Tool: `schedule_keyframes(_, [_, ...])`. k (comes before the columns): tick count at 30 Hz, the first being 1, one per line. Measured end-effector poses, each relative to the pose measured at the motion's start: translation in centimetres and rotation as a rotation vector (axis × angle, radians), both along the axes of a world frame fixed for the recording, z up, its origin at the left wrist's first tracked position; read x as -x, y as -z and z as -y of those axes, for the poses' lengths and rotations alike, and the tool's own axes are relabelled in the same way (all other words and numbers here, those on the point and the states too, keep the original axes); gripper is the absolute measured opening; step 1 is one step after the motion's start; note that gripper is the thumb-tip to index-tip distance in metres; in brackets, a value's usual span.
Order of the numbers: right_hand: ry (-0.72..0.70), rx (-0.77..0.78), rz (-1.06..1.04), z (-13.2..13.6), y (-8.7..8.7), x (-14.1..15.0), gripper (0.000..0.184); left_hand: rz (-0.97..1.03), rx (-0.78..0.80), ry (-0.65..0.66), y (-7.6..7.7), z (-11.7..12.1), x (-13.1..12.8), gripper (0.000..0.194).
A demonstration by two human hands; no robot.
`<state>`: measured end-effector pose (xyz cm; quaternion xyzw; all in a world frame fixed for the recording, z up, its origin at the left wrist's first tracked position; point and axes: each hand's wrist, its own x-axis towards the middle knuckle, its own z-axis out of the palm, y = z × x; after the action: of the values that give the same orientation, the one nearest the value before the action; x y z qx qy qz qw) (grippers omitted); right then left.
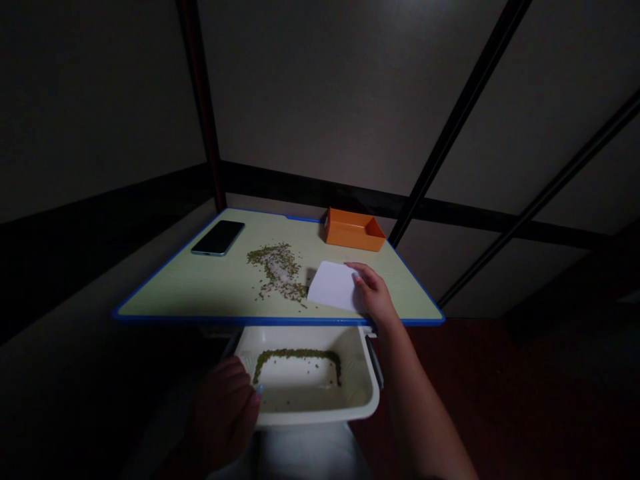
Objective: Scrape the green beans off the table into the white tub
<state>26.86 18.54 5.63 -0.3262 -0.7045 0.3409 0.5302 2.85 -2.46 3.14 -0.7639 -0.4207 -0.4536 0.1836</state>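
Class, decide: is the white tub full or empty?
Nearly empty: the white tub holds a thin band of green grains; most of its bottom shows.

We can read no text, label, brand, number or sign here. We see only a dark screen on the phone [220, 238], a plain face on the white card [333, 285], and bare orange on the box's [351, 231] near side.
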Motion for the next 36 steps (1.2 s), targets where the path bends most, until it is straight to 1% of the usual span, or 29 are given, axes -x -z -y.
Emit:
schedule_keyframes(6, [-0.008, 0.032, 0.016, 0.3, -0.05, -0.33, 0.025, 0.006, 0.009, -0.012, 0.18, 0.11, 0.1, 0.026])
schedule_keyframes(11, [-0.026, 0.016, 0.035, 0.49, -0.11, -0.33, 0.025, 0.018, 0.024, -0.004, 0.43, 0.12, 0.08, 0.026])
schedule_keyframes(19, [-0.042, -0.007, 0.062, 0.5, -0.17, -0.11, 0.027, 0.01, 0.014, 0.0, 0.05, 0.11, -0.04, 0.029])
schedule_keyframes(22, [-0.033, -0.006, 0.063, 0.49, -0.23, -0.01, 0.028, 0.005, 0.013, -0.003, 0.12, 0.13, -0.01, 0.028])
schedule_keyframes(26, [-0.055, 0.001, 0.089, 0.56, -0.49, 0.17, 0.029, 0.012, 0.007, -0.003, 0.25, 0.12, 0.0, 0.028])
schedule_keyframes(32, [-0.081, -0.007, 0.09, 0.67, -0.75, 0.2, 0.027, 0.01, 0.009, 0.006, -0.06, 0.07, -0.03, 0.027])
schedule_keyframes(36, [-0.077, -0.004, 0.09, 0.72, -0.73, 0.18, 0.027, 0.013, 0.016, -0.003, -0.01, 0.06, -0.01, 0.027])
